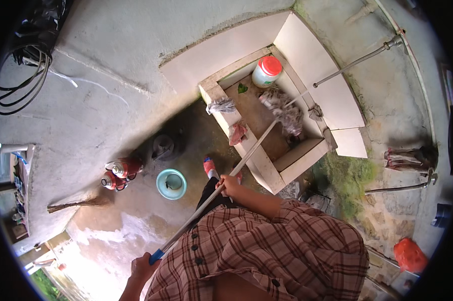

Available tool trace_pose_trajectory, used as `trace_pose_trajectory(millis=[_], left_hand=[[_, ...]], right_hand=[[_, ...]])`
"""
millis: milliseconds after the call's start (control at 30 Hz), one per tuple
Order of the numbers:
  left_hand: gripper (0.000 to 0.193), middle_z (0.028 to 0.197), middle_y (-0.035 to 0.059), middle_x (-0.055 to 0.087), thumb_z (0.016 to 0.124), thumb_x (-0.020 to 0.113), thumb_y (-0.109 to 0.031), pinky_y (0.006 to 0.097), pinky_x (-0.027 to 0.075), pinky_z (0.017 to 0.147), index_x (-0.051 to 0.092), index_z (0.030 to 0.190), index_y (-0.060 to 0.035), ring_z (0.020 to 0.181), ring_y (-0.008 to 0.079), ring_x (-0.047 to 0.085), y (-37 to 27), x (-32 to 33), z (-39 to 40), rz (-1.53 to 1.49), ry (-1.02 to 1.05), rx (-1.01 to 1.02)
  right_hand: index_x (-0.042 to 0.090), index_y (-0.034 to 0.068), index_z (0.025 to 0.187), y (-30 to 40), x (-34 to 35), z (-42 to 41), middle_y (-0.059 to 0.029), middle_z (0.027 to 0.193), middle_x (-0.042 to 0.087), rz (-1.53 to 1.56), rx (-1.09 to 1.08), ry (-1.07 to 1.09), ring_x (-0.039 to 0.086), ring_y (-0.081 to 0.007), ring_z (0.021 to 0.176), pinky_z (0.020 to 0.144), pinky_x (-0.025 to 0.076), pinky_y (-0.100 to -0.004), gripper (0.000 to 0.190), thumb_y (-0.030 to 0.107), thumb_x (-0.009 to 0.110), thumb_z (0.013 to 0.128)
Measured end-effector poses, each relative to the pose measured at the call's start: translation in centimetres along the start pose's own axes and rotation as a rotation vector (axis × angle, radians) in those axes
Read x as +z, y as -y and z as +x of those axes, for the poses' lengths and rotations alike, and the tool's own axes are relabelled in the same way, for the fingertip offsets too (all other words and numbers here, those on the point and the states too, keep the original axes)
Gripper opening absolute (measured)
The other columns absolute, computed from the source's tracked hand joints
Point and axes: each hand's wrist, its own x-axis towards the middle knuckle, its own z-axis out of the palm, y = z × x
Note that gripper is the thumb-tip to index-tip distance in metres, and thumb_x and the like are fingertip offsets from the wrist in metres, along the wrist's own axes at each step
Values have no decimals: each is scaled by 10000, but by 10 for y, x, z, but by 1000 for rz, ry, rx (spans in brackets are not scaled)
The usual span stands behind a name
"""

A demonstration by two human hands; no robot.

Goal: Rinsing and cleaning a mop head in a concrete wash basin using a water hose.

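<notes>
A mop's long pole (254,150) runs slantwise across the view. My left hand (140,268) is closed around its upper end, by the blue grip (156,256). Farther down the pole, my right hand (228,185) grips it in front of my body. The mop's grey cloth-strip head (290,118) lies inside a low tiled washing trough (264,171). From a flexible metal hose (350,66), a thin stream of water falls onto the mop head. A white plastic tub with a red lid (267,71) stands in the trough's far corner, near a green leaf (242,88).
Grey (222,105) and reddish rags (237,133) hang over the trough's near wall. On the floor to the left are a turquoise basin (171,184), red thermos flasks (125,167), a dark bucket-like container (162,147) and a twig broom (81,203). Cloths (411,160) hang from a wall pipe.
</notes>
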Motion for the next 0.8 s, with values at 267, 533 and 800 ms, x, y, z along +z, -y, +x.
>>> trace_pose_trajectory(millis=[267, 533, 800], left_hand=[[395, 593, 146, 608, 750, 692, -416, 445, 485, 559, 552, 748, -46, 575, 362, 616, -95, -84, 27, 57, -10, 124], [400, 617, 143, 623, 714, 710, -444, 425, 500, 609, 569, 708, -69, 618, 336, 629, -31, -78, 8, 231, 6, -30], [419, 598, 135, 615, 712, 694, -483, 424, 499, 572, 587, 702, -77, 580, 338, 622, -92, -83, 55, 254, -147, 143]], right_hand=[[486, -1, 697, 58, -3, 32, -166, 604, 501, 62, 26, 192, 544, -338, 580, 577, 455, -465, 277, 193, 487, 895], [453, 9, 670, 0, 14, -14, -183, 645, 476, 32, -45, 64, 512, -333, 575, 557, 450, -484, 174, 95, 471, 820], [441, -15, 666, 59, -24, 55, -207, 671, 504, -188, -193, 151, 523, -341, 585, 561, 463, -486, 168, 75, 477, 803]])
